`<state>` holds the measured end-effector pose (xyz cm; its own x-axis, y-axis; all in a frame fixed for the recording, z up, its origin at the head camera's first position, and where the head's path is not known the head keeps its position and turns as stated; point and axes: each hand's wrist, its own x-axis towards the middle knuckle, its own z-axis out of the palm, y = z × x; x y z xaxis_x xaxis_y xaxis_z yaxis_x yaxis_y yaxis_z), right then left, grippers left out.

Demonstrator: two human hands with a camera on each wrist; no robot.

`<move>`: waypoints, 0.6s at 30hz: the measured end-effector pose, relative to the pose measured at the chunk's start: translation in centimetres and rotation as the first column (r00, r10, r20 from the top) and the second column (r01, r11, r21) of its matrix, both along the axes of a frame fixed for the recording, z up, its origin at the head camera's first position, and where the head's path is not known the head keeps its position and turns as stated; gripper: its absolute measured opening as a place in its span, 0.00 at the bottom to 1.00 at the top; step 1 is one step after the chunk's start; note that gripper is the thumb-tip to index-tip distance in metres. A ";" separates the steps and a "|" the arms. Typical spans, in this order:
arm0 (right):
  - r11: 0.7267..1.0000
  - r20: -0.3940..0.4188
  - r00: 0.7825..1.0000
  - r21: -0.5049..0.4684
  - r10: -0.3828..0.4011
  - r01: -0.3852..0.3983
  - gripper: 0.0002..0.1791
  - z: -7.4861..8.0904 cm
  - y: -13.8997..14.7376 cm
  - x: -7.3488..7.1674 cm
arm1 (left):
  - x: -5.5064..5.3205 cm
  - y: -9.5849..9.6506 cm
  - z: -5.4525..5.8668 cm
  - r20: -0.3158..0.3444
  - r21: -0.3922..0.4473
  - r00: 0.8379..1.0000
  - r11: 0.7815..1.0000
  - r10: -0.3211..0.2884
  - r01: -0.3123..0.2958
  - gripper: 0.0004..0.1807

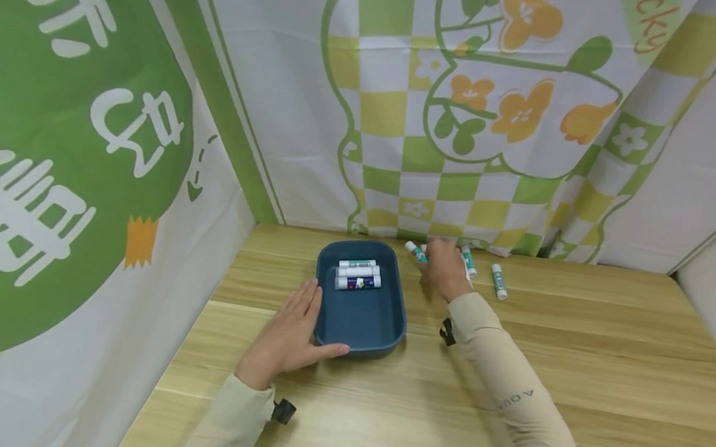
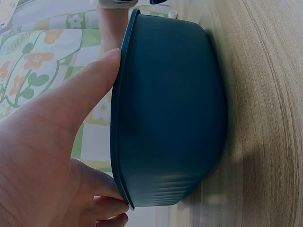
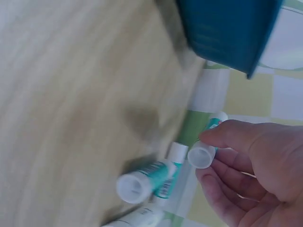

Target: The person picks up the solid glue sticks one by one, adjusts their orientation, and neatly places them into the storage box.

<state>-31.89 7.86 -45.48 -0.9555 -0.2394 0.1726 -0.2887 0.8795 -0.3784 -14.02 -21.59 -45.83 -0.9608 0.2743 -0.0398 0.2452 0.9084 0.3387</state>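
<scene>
My left hand (image 1: 289,334) lies at the near left corner of a dark blue tray (image 1: 359,325), its straight fingers along the left rim and thumb on the front rim. In the left wrist view the thumb touches the edge of the tray. Inside the tray, three sticks (image 1: 358,282) lie side by side, one with a dark label. To the right of the tray, my right hand (image 1: 449,269) pinches a white and green glue stick (image 3: 201,155) between thumb and fingers. Close by are another glue stick (image 3: 147,179) and one behind it (image 3: 173,170).
One glue stick (image 1: 499,282) lies on the wooden table (image 1: 575,353), to the right of my right hand. A patterned cloth (image 1: 417,116) hangs behind the table's back edge, and a green and white cloth (image 1: 54,157) hangs on the left.
</scene>
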 end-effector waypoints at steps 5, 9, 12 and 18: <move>0.998 -0.074 0.996 -0.015 0.057 -0.059 0.09 1.3 0.2 0.0 | 0.0 0.0 0.1 -0.001 0.008 1.000 1.000 0.001 -0.001 0.68; 0.992 -0.053 0.993 -0.062 0.107 -0.110 0.09 2.5 -0.2 0.3 | 0.0 -0.1 0.2 -0.007 0.007 1.000 1.000 0.000 0.000 0.68; 0.985 -0.040 0.988 -0.077 0.152 -0.154 0.10 3.2 -0.5 0.5 | 0.0 -0.1 0.2 -0.005 0.005 1.000 1.000 -0.001 0.001 0.68; 0.967 -0.046 0.969 -0.070 0.244 -0.247 0.10 4.1 -1.6 1.2 | 0.0 0.1 0.2 0.008 0.011 1.000 1.000 -0.001 0.001 0.68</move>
